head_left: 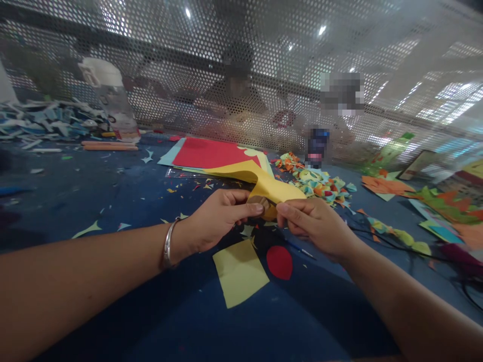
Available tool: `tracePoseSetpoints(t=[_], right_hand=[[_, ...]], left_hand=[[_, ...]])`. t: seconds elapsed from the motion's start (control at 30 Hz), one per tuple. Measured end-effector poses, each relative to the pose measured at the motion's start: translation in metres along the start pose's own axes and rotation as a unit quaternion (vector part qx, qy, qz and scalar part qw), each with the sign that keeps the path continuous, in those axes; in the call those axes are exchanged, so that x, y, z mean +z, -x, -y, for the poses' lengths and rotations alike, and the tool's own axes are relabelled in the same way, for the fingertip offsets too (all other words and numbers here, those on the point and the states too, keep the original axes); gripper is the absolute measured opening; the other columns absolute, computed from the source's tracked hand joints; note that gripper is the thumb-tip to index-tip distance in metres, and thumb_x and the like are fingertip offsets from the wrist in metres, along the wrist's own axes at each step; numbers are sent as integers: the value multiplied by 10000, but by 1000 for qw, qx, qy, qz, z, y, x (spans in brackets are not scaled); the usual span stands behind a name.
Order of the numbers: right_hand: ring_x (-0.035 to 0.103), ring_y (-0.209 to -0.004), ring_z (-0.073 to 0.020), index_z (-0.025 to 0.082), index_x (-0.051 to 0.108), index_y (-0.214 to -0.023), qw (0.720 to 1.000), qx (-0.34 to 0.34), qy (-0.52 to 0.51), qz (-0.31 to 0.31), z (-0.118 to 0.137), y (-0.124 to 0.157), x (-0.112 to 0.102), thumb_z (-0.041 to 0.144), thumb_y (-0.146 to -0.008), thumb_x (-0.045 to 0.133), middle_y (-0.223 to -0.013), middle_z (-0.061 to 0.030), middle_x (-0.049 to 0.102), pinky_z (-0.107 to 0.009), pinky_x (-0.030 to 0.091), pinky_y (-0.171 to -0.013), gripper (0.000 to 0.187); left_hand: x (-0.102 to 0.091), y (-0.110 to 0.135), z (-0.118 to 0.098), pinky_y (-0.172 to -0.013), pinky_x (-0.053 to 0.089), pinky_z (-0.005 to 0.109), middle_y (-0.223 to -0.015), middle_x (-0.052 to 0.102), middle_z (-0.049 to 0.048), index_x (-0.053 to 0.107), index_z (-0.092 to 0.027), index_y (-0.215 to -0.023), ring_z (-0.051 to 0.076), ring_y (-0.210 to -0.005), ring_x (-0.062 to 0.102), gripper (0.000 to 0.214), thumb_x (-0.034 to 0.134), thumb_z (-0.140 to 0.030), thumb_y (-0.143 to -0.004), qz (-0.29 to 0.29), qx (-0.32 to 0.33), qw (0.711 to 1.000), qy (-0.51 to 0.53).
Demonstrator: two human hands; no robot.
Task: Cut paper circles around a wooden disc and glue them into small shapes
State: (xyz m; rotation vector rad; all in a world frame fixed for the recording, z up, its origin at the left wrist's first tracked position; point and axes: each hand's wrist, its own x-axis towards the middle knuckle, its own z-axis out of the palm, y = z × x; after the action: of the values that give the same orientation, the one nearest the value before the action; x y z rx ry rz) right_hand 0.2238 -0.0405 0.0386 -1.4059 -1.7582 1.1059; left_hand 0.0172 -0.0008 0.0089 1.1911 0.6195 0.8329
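A curled yellow paper sheet [277,188] is held above the table between both hands. My left hand [222,213], a silver bangle at its wrist, is closed with thumb and fingers on the sheet's near left part. Under that thumb shows a small brown ridged piece [264,202] whose kind I cannot make out. My right hand [309,218] pinches at the sheet's right side; a thin dark line runs to its fingertips, too small to name. Below the hands lie a pale yellow paper square [240,274] and a red rounded paper cutout [279,262].
Stacked coloured paper [209,152] lies behind the hands. A heap of paper scraps [320,182] is to the right, a bottle [115,103] and pale strips [49,119] to the left. A cable [392,241] crosses the right side. A perforated screen [169,75] rises behind.
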Motion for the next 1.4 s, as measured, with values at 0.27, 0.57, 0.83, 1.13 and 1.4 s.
tracePoseSetpoints(t=[0.27,0.57,0.83,1.13,1.4], right_hand=[[235,-447,-68,163,602,-685,999,-11,41,29,-1,0,-8,672,-882,551,-470,83,302,-241,179,-449,548],[240,-445,-69,162,600,-685,999,-15,36,33,0,0,-8,665,-877,560,-470,85,293,-238,196,-445,540],[246,-433,-73,173,599,-667,997,-32,56,41,2,0,-9,667,-878,546,-464,76,312,-237,192,-433,540],[264,-444,-74,168,607,-685,996,-40,81,25,-6,-4,-11,621,-916,535,-473,74,324,-236,210,-444,514],[276,-445,-80,173,611,-697,997,-41,68,15,-9,-5,-10,616,-922,531,-473,73,331,-240,225,-452,504]], left_hand=[[1,-1,-1,-566,261,252,-693,624,0,756,-134,-812,87,-587,418,247,820,-347,-706,-4,-2,1000,-24],[2,1,-3,-601,319,254,-704,620,16,747,-123,-783,101,-624,451,183,766,-299,-740,6,10,999,-39],[5,4,-5,-642,431,238,-725,652,16,743,-121,-752,96,-654,536,127,776,-240,-726,2,-5,1000,-24],[4,3,-4,-659,529,263,-741,727,26,645,-145,-822,153,-684,710,203,812,-193,-718,-23,-40,998,34],[3,2,-3,-628,488,230,-711,703,15,744,-132,-801,96,-622,634,171,835,-241,-705,-47,-47,997,48]])
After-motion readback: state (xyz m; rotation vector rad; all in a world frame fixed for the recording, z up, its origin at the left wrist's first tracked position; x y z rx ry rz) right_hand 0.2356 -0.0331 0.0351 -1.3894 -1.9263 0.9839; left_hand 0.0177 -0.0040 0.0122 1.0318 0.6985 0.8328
